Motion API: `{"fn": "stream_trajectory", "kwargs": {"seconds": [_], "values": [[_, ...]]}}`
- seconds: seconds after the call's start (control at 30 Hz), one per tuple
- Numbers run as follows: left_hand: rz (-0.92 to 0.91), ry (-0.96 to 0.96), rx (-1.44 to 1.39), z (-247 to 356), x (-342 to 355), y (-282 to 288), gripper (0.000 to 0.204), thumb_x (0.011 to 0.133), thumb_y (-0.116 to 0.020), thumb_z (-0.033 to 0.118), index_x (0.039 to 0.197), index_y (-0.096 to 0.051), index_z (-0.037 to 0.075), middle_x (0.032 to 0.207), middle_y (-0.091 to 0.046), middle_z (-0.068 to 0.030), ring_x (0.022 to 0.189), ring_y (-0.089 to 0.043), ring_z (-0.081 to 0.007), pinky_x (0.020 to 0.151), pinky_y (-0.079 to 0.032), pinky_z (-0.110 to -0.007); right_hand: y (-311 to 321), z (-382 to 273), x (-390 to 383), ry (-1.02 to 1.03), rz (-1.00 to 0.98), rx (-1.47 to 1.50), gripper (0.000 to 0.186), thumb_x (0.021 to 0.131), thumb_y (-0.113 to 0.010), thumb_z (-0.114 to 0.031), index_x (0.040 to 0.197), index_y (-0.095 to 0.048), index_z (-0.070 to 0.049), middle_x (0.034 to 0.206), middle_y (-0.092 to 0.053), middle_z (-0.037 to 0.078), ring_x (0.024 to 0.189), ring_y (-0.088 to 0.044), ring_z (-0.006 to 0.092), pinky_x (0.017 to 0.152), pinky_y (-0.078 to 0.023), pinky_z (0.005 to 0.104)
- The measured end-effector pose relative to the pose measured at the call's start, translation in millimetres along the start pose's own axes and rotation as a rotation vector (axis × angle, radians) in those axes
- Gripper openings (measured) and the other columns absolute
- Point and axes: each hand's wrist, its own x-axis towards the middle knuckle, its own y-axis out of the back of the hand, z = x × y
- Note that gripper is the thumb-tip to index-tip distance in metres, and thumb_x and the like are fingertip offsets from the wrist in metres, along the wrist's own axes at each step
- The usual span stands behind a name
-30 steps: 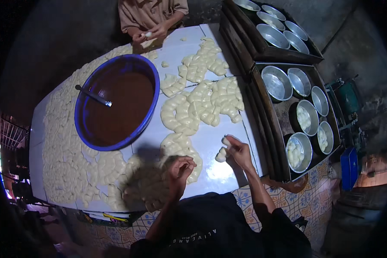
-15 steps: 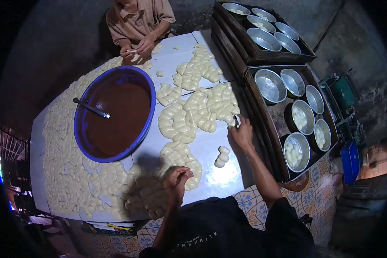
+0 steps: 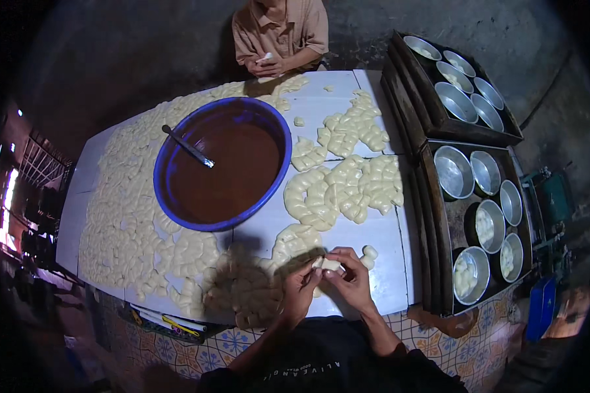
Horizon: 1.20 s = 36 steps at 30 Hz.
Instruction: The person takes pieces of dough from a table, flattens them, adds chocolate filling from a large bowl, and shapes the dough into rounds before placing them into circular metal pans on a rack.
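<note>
Close to the table's near edge, my left hand (image 3: 299,288) and my right hand (image 3: 352,280) meet around a small piece of pale dough (image 3: 332,264). The fingertips of both hands pinch it from either side. Just beyond my right hand lie a few small rounded dough balls (image 3: 369,257), partly hidden by the fingers. Shiny pale dough pieces (image 3: 308,196), pressed together in patches, spread over the table ahead. A blue tub (image 3: 224,226) of smooth brown filling (image 3: 239,164) stands left of centre, with a flat-ended metal utensil (image 3: 189,147) resting in it.
Across the table a person in a tan shirt (image 3: 288,33) holds pale dough in both hands. To the right, dark trays (image 3: 432,229) carry round metal pans (image 3: 453,171), some containing dough balls. More dough covers the table's left side (image 3: 121,216). Patterned tiles (image 3: 236,339) show below.
My right hand has come back from the dough patch's right edge to meet my left hand, and both now grip a dough piece. The view has shifted, moving the scene rightward.
</note>
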Motion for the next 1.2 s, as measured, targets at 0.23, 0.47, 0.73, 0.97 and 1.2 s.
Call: {"fn": "stream_trajectory", "kwargs": {"seconds": [0.23,0.47,0.73,0.97,1.2], "values": [[0.239,-0.093,0.227,4.4,2.6,-6.9,0.017,0.087,-0.068,0.008,0.098,-0.068,-0.005,0.081,-0.068,-0.0046,0.072,-0.06,-0.0087,0.067,-0.048,-0.022,7.7,32.7,11.4,0.023,-0.008,-0.209,0.032,0.096,-0.052,-0.024,0.113,-0.065,-0.002,0.095,-0.048,0.008,0.096,-0.046,0.0166,0.081,-0.04,0.028],[-0.11,0.366,-1.135,-7.1,-7.9,10.7,0.033,0.088,-0.06,0.022,0.115,-0.056,0.003,0.113,-0.06,-0.0093,0.109,-0.055,-0.0194,0.097,-0.042,-0.035,-10.0,22.2,17.7,0.206,-0.341,-0.274,0.062,0.086,-0.058,-0.053,0.123,-0.057,-0.003,0.134,-0.045,0.018,0.128,-0.04,0.0325,0.108,-0.027,0.0437],[-0.386,0.018,-0.718,89.5,92.8,61.0,0.108,0.078,-0.041,0.08,0.143,-0.026,-0.005,0.135,-0.045,-0.0253,0.122,-0.049,-0.0333,0.105,-0.036,-0.045,1.9,42.2,34.8,-0.135,-0.358,0.278,0.129,0.063,-0.073,-0.068,0.15,0.012,-0.026,0.153,-0.016,0.009,0.128,-0.039,0.0222,0.091,-0.045,0.0374],[0.368,0.014,1.073,105.8,179.3,154.3,0.06,0.098,-0.035,0.05,0.115,-0.059,-0.001,0.111,-0.061,-0.0266,0.115,-0.052,-0.043,0.097,-0.04,-0.047,-12.0,64.3,25.0,-0.181,-0.21,0.486,0.104,0.08,-0.072,-0.044,0.151,0.002,-0.029,0.149,-0.025,0.008,0.123,-0.045,0.0204,0.087,-0.048,0.0361],[0.289,0.144,0.623,108.7,136.2,119.6,0.09,0.092,-0.018,0.07,0.115,-0.058,-0.007,0.093,-0.066,-0.0205,0.086,-0.064,-0.0302,0.08,-0.049,-0.039,-17.2,72.3,24.7,-0.224,-0.119,0.523,0.077,0.094,-0.058,-0.022,0.151,-0.007,-0.02,0.138,-0.043,0.016,0.114,-0.053,0.0243,0.085,-0.05,0.032]]}}
